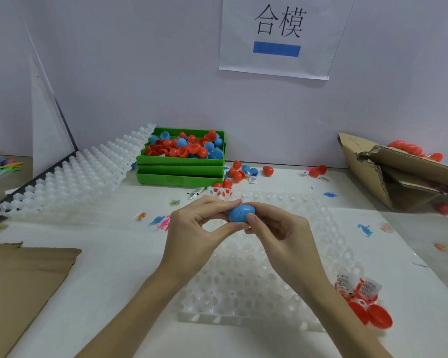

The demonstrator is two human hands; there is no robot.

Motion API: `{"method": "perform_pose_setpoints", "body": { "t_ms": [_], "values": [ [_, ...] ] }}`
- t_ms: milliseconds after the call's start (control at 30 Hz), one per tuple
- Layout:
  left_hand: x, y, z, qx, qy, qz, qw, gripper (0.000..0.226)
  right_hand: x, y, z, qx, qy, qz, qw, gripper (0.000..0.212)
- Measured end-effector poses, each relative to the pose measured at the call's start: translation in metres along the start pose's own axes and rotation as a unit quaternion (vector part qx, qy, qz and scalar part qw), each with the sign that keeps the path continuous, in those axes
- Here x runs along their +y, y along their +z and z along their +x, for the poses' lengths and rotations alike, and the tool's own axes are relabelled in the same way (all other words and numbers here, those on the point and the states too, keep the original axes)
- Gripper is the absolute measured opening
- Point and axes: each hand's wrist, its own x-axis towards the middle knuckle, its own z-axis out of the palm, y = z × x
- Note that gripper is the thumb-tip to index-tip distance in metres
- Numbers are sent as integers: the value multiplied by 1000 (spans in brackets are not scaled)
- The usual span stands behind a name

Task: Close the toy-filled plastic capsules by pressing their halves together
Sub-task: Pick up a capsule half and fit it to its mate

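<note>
Blue capsule (241,214) pinched between both hands above white cell tray (331,220), long axis running side to side, seam upright at mid-length. Left hand (199,226) curled on left half, right hand (277,226) on right half, thumb (251,219) across front. Fingertips meeting at each end, equally near. Likely calls for straight inward squeeze along that axis; halves look nearly joined.

I see blue egg-shaped capsule (241,214), halves joined at visible seam, lying sideways, raised above far end of white cell tray (243,288).
</note>
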Motion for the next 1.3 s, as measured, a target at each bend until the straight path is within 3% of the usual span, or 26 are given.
{"method": "perform_pose_setpoints", "body": {
  "t_ms": [167,367,567,767,867,1033,1167,1300],
  "values": [
    [4,2,-3,13,56,82,995,41,0,12,-7,25,-47,-99,994,18],
    [5,10,-10,10,132,144,981,41,2,16,-10,69,-15,-103,992,17],
    [5,11,-11,20,148,155,977,37,2,18,-12,29,-39,-115,992,1],
    [3,11,-9,-8,99,104,990,37,4,11,-6,-14,-28,-107,994,9],
    [6,5,-4,-80,35,-1,996,39,3,-3,2,-71,18,-10,997,15],
    [12,-2,0,-133,0,16,991,43,-4,-20,5,-249,66,213,943,31],
    [16,-1,-2,-163,-27,-42,985,44,-6,-18,6,-282,69,313,905,38],
    [16,-1,-4,-134,-31,-54,989,38,-7,-15,5,-287,82,387,873,41]
  ]
}}
